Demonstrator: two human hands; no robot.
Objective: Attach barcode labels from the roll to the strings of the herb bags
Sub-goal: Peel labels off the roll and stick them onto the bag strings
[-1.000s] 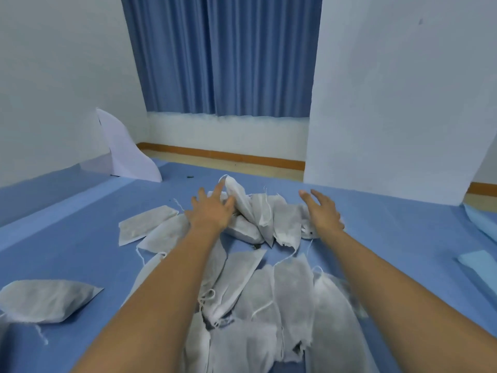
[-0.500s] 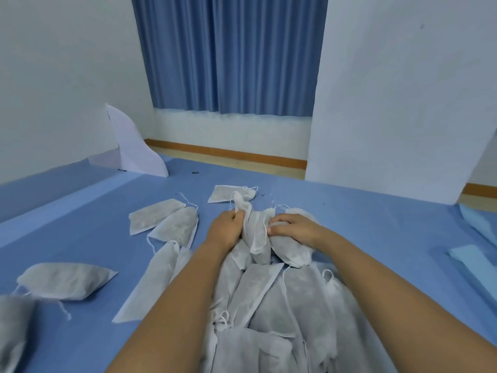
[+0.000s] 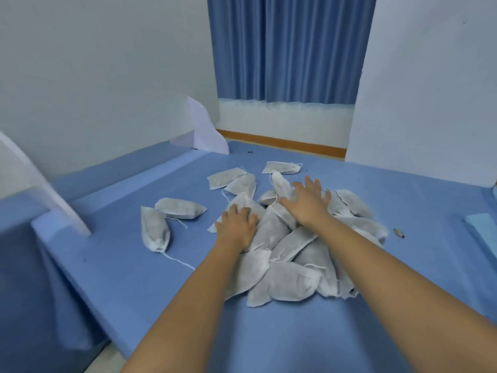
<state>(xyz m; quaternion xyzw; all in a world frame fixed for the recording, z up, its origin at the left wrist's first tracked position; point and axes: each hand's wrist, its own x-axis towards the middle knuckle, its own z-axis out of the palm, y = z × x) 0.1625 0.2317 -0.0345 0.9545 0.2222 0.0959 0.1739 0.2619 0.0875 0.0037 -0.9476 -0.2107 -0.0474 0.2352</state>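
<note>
- White herb bags [image 3: 282,254] lie heaped; left hand [image 3: 236,224] and right hand [image 3: 309,204] rest on them, fingers [image 3: 309,184] spread wide, gripping nothing.
- Labelling seems not yet begun; next, single out one string [image 3: 176,260].

A blue curtain [image 3: 290,47] is hanging beyond the blue surface [image 3: 269,335]. A curled white sheet [image 3: 205,131] is standing at its far left corner; a light-blue pad [image 3: 482,234] and a small dark scrap [image 3: 399,232] are lying near its right edge.
</note>
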